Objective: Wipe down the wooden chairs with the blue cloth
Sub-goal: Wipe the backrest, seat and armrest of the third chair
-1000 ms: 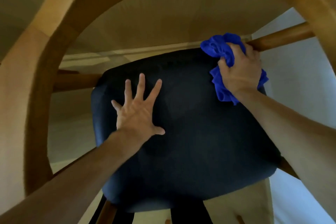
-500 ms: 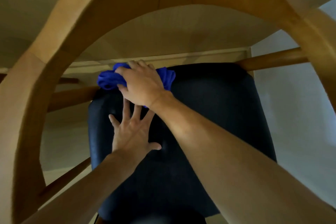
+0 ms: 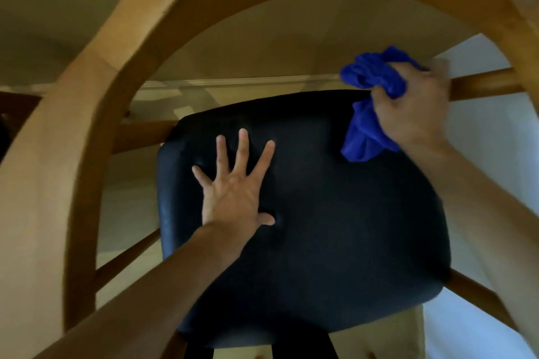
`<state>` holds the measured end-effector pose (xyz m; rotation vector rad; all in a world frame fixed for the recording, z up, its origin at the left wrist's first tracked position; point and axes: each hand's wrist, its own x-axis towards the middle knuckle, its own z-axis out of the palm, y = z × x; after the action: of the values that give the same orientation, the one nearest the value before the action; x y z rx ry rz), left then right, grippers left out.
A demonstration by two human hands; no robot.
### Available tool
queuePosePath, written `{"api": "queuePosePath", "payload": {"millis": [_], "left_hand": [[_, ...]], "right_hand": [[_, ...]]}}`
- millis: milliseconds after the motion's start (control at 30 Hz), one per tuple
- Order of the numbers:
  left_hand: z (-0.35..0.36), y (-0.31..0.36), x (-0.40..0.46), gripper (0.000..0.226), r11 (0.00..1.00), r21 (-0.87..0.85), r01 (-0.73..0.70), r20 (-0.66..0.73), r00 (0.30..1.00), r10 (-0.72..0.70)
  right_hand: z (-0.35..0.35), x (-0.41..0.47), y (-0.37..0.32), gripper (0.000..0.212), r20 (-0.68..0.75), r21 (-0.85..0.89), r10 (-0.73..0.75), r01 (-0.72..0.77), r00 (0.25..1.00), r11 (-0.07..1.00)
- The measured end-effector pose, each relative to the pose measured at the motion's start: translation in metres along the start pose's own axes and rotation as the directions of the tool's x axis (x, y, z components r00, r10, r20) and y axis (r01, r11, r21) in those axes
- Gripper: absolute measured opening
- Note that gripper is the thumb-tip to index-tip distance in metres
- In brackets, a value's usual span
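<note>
Over at the left of the dark seat, the curved wooden backrest swept up and over. The left hand lay flat on the seat's left half, fingers spread wide, bracing it. Across the seat, at its far right corner, the right hand had its fingers curled tight round the bunched blue cloth. That cloth sat right where the seat met the wooden rail, which ran on rightward from the seat toward the frame. The right hand was clearly nearer that rail, so the wipe likely followed its long axis, outward from the seat.
</note>
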<state>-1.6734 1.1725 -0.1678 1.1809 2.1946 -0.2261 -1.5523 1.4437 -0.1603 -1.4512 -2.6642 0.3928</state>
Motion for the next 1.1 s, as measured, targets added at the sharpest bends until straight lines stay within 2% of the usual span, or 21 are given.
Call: {"api": "queuePosePath", "payload": {"millis": [67,167,200,300,367,433,500,600,667,733,800,900,1000,1100], "left_hand": [[0.002,0.000,0.002,0.135,1.000,0.009,0.000,-0.010,1.000,0.000],[0.002,0.001,0.002,0.136,1.000,0.011,-0.008,-0.004,1.000,0.008],[0.003,0.001,0.003,0.136,1.000,0.006,-0.002,-0.012,1.000,0.002],[0.001,0.003,0.003,0.136,1.000,0.003,0.001,-0.005,1.000,-0.001],[0.000,0.004,0.002,0.135,1.000,0.003,-0.002,-0.007,1.000,0.002],[-0.001,0.004,0.002,0.135,1.000,0.015,0.002,-0.008,1.000,-0.002],[-0.002,0.003,0.003,0.131,1.000,0.020,0.007,0.012,1.000,-0.008],[-0.001,0.003,0.002,0.114,0.999,0.040,0.015,0.032,0.999,-0.017],[0.002,0.002,0.001,0.103,0.999,0.028,0.026,-0.006,1.000,-0.025],[0.002,0.001,0.000,0.101,1.000,0.000,0.029,-0.031,0.999,-0.029],[0.000,0.001,0.001,0.106,1.000,0.020,0.020,-0.001,1.000,-0.020],[-0.002,0.000,0.003,0.118,0.999,0.036,-0.004,0.033,0.999,0.003],[-0.002,-0.001,0.001,0.134,1.000,0.013,-0.008,0.007,1.000,0.008],[-0.002,0.000,0.000,0.136,1.000,0.026,-0.005,-0.007,1.000,0.005]], "right_hand": [[-0.009,-0.005,0.008,0.044,-0.025,0.037,-0.055,0.056,0.998,0.998],[0.000,-0.025,0.017,0.064,0.193,0.043,-0.146,0.141,0.970,0.989],[0.006,-0.029,0.014,0.062,0.201,0.070,-0.129,0.118,0.971,0.991],[0.018,-0.025,-0.005,0.041,0.086,0.081,-0.074,0.067,0.994,0.994],[0.020,-0.018,-0.025,0.037,0.127,0.032,-0.065,0.061,0.990,0.998],[0.027,-0.013,-0.058,0.038,0.217,0.042,-0.139,0.133,0.966,0.990],[0.043,-0.012,-0.108,0.040,0.310,0.132,-0.282,0.252,0.908,0.959],[0.070,-0.024,-0.196,0.032,0.441,0.251,-0.500,0.433,0.745,0.866],[0.082,-0.030,-0.232,0.025,0.481,0.291,-0.577,0.501,0.661,0.816],[0.088,-0.030,-0.240,0.028,0.498,0.300,-0.597,0.522,0.629,0.799],[0.083,-0.029,-0.227,0.033,0.471,0.321,-0.595,0.502,0.651,0.803],[0.061,-0.024,-0.174,0.044,0.413,0.284,-0.499,0.412,0.762,0.866],[0.028,-0.016,-0.089,0.047,0.361,0.186,-0.370,0.323,0.856,0.928],[-0.002,-0.017,-0.012,0.046,0.310,-0.019,-0.166,0.181,0.936,0.983]]}}
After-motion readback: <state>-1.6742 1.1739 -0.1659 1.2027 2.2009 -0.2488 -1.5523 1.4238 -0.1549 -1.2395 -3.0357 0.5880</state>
